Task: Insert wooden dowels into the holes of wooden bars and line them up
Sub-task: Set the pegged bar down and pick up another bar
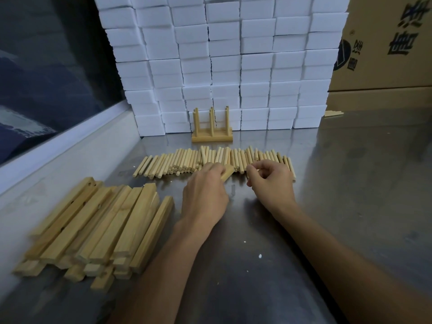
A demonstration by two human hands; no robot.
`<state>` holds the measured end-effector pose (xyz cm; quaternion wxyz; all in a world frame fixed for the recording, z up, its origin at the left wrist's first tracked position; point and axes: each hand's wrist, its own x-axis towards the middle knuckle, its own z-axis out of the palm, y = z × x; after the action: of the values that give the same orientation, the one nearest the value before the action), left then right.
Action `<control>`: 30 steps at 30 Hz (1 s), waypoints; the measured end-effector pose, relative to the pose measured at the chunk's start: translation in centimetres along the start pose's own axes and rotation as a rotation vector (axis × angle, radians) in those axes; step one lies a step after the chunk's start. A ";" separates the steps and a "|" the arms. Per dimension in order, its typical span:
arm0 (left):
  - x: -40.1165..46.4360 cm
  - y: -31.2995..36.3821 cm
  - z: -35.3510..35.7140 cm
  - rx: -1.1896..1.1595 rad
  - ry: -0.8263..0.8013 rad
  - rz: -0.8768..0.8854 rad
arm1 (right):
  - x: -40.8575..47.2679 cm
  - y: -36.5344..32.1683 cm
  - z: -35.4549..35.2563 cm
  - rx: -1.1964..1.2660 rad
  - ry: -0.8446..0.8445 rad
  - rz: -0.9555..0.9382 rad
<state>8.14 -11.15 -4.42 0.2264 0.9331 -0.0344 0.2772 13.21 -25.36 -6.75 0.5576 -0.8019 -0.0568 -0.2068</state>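
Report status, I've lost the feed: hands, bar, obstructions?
Left hand grips a bar. Right hand pinching at the dowel row. Nothing blocking.

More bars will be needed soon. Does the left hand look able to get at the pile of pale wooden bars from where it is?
Probably yes: bare steel table lies between the left hand and the pile of pale wooden bars, though its fingers hold a short wooden bar.

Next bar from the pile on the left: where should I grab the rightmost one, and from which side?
Probably at its far end, from above and the right. The rightmost bar lies flat on the steel table, long axis running away from the person. Its right face is open, while its left face sits against the bar pile. Pinch across the width there.
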 end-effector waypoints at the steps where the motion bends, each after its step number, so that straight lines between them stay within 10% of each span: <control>1: 0.0 0.0 0.0 -0.036 0.016 0.018 | 0.0 0.0 0.0 -0.002 -0.002 -0.002; 22: 0.9 -0.3 0.8 -0.554 0.162 -0.212 | 0.0 0.0 -0.1 0.012 -0.009 0.011; 30: 1.0 0.6 0.2 -1.302 -0.006 -0.646 | 0.0 0.2 0.0 -0.006 0.004 -0.017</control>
<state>9.02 -11.78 -3.78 0.8064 0.5735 0.0844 0.1174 13.27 -25.44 -6.88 0.5537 -0.8026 -0.0620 -0.2131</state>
